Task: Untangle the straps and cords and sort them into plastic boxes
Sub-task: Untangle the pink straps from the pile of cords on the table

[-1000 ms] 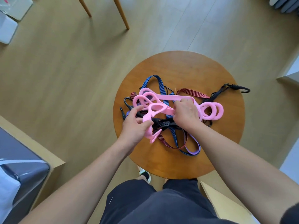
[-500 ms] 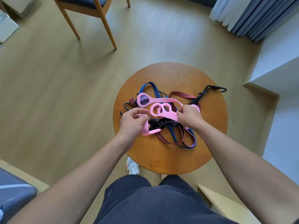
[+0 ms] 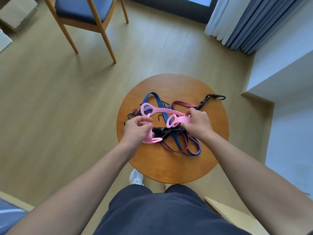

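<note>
A tangle of straps lies on the round wooden table (image 3: 171, 168). A pink rubber band with loops (image 3: 162, 111) runs across its top. My left hand (image 3: 137, 131) grips one pink end, whose loop sticks out below the palm. My right hand (image 3: 196, 123) pinches the other pink end, with two loops hanging from it. Beneath lie a blue striped cord (image 3: 152, 97), a dark red striped cord (image 3: 183, 104), a purple band (image 3: 197, 146) and a black strap with a buckle (image 3: 165, 132). A black hook clip (image 3: 215, 97) rests at the table's far right.
A wooden chair with a blue seat (image 3: 81, 9) stands at the far left. A cardboard box (image 3: 17, 12) sits in the top-left corner. Grey curtains (image 3: 254, 22) hang at the far right, beside a white ledge (image 3: 284, 68). My shoe (image 3: 136, 178) shows under the table.
My hands have drawn apart, stretching the pink band out of the pile. The view has tilted up, bringing the chair and curtains into sight.
</note>
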